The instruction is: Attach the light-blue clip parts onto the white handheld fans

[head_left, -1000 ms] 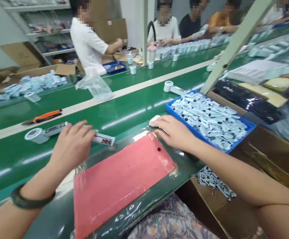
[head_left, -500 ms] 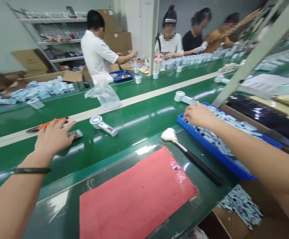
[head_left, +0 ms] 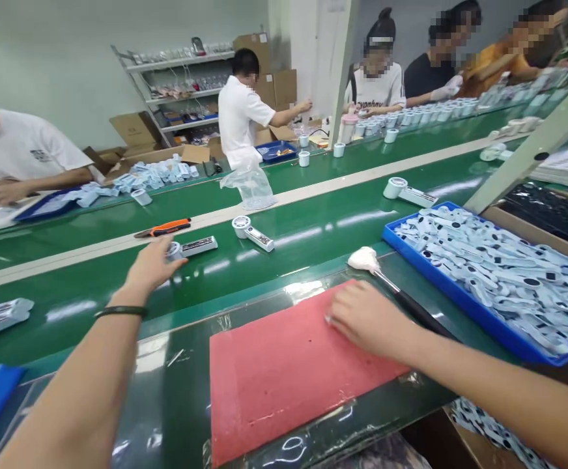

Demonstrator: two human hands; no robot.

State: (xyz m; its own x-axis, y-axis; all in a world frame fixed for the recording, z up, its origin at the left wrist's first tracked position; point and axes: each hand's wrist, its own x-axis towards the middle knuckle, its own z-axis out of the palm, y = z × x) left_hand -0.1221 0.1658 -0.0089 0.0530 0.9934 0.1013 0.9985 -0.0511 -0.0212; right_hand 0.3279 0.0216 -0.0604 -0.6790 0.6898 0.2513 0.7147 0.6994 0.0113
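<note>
My left hand [head_left: 154, 266] is closed round the round head of a light-blue handheld device [head_left: 198, 246] on the green belt; the device's handle points right. Over the red mat [head_left: 274, 378] is my right hand [head_left: 359, 316], fingers curled together, with a small pale bit showing at the fingertips that is too small to name. To the right, a blue tray [head_left: 460, 312] holds many flat light-blue parts [head_left: 513, 273]. A black-handled tool [head_left: 411, 306] with a white wrapped head lies between mat and tray.
Orange-handled pliers [head_left: 169, 227] lie on the belt's pale strip [head_left: 303, 189]. More devices [head_left: 258, 238] sit on the belt, beside a plastic bag [head_left: 251, 185]. A slanted metal post [head_left: 518, 150] rises at the right. Several people work across the belt.
My right hand has left the blue tray and come over the red mat. My left hand has closed on a device. The view has turned left, showing another person and a blue tray corner.
</note>
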